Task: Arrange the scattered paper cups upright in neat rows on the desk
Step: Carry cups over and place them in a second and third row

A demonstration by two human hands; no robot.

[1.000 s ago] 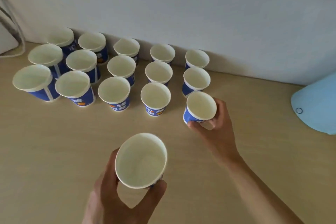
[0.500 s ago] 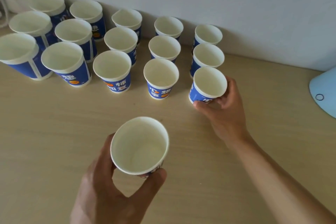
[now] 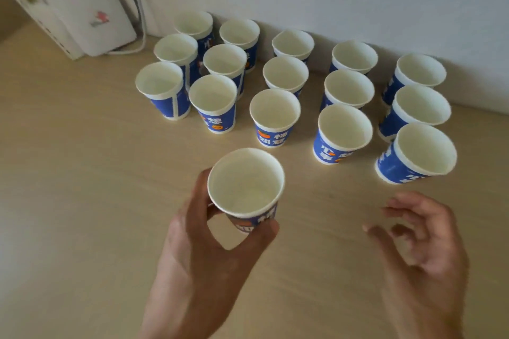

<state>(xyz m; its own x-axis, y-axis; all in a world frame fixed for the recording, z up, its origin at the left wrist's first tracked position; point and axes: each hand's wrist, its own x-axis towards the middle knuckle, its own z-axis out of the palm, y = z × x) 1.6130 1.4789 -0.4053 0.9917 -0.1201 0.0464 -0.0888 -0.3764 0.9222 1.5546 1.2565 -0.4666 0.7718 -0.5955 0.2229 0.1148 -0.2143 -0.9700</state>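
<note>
Our left fingers (image 3: 199,190) pinch a paper cup (image 3: 246,181), right fingers (image 3: 399,208) seemingly spread empty; nudged, the rows (image 3: 274,118) just beyond could topple.

Two bare hands are showing now. The left hand (image 3: 198,270) is running into a bare wrist and forearm at the bottom of the view; the right hand (image 3: 424,270) is showing bare to the wrist, its fingers (image 3: 407,203) looking blurred.
</note>
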